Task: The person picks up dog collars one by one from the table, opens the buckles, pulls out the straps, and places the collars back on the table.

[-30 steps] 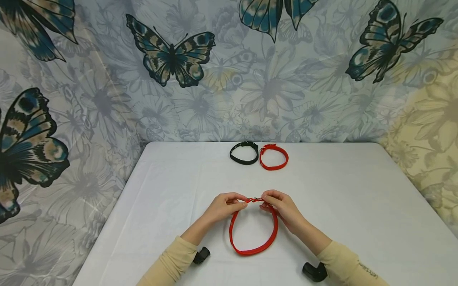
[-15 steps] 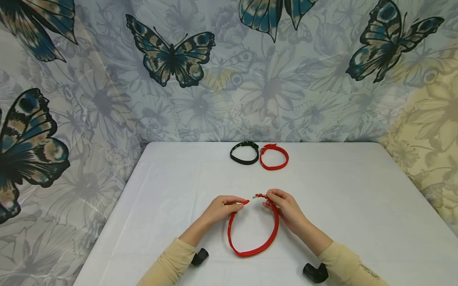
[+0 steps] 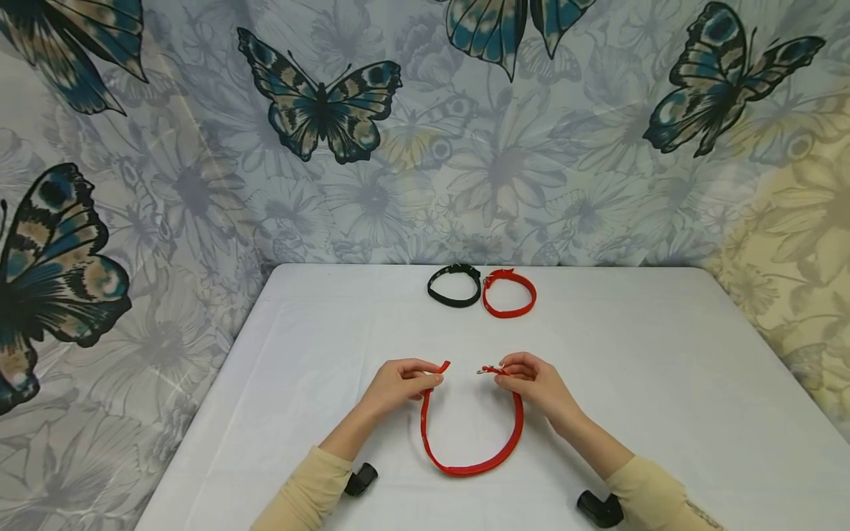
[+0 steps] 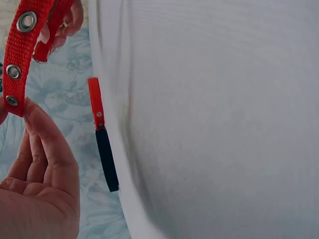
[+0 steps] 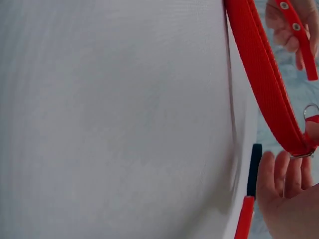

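Note:
A red webbing collar (image 3: 473,470) forms an open loop between my hands, its lower curve toward the near side of the table. My left hand (image 3: 401,385) pinches the strap near its free end, whose tip sticks up past the fingers. Metal eyelets line that strap (image 4: 14,72) in the left wrist view. My right hand (image 3: 539,385) pinches the buckle end, with the metal buckle (image 3: 488,370) poking out toward the left. In the right wrist view a metal ring (image 5: 311,110) shows beside the thumb. A gap separates the two collar ends.
On the far part of the white table (image 3: 319,332), a black collar (image 3: 454,302) and a second red collar (image 3: 510,313) lie fastened side by side. Black wrist devices (image 3: 361,479) sit at both sleeves. A butterfly-patterned cloth (image 3: 372,199) stands behind the table.
The two collar ends, together one second ago, have come apart. My left hand has moved left with the strap end, and my right hand slightly right with the buckle end.

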Action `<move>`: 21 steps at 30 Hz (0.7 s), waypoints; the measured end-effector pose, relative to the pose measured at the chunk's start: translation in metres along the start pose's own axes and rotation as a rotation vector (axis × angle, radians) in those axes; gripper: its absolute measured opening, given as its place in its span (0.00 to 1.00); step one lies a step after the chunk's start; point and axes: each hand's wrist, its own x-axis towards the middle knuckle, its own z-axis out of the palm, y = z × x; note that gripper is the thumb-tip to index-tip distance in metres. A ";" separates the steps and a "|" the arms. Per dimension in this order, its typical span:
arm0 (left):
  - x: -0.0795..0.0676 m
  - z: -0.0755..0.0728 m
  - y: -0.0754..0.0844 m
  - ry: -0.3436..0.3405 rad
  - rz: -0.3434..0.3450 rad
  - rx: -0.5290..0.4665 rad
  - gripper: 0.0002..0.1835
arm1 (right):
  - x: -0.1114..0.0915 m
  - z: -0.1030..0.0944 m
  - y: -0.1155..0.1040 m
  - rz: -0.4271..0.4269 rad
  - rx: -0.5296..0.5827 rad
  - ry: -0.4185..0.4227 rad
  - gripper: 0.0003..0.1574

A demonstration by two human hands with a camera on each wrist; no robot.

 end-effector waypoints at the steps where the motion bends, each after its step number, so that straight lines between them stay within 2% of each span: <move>1: -0.001 -0.002 0.001 0.001 -0.001 -0.007 0.17 | 0.000 -0.001 0.001 -0.009 -0.030 0.016 0.23; 5: -0.012 -0.010 0.021 0.025 0.004 -0.040 0.16 | -0.001 -0.009 0.001 -0.059 -0.128 0.048 0.22; 8: -0.016 -0.018 0.030 0.066 0.020 -0.086 0.16 | -0.002 -0.017 -0.002 -0.073 -0.135 0.069 0.22; 14: -0.003 -0.041 0.021 0.179 0.063 -0.185 0.21 | 0.000 -0.037 -0.010 -0.079 -0.102 0.135 0.25; 21: 0.009 -0.058 0.021 0.330 0.195 -0.257 0.20 | 0.012 -0.058 -0.012 -0.149 -0.030 0.261 0.20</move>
